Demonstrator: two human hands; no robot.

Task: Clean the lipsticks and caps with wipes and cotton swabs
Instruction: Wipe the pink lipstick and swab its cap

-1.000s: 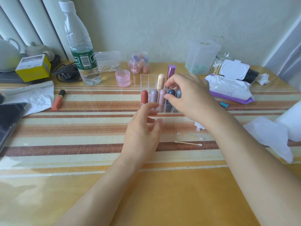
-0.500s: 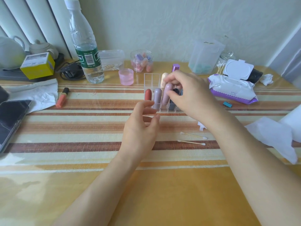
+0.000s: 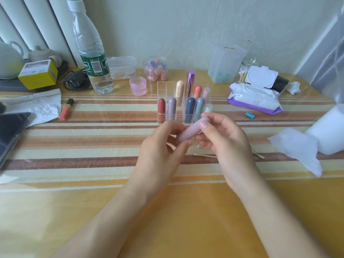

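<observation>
Left hand (image 3: 158, 148) and right hand (image 3: 225, 140) meet, fingers (image 3: 204, 125) pinching.

Water bottle (image 3: 89, 53): green label with white letters ending in "on", beside a barcode whose digits are illegible. Cream lipstick (image 3: 179, 93): vertical script, too fine to read. Wipes pack (image 3: 255, 100) and yellow box (image 3: 38, 74): print unreadable.

bare striped cloth (image 3: 93, 138) lies open left; cotton swabs (image 3: 204, 155) and wipe (image 3: 296, 146) crowd right.

Both the left hand (image 3: 162, 146) and right hand (image 3: 221, 138) grip a pale pink lipstick (image 3: 191, 131) before the clear organizer (image 3: 162, 86).
</observation>
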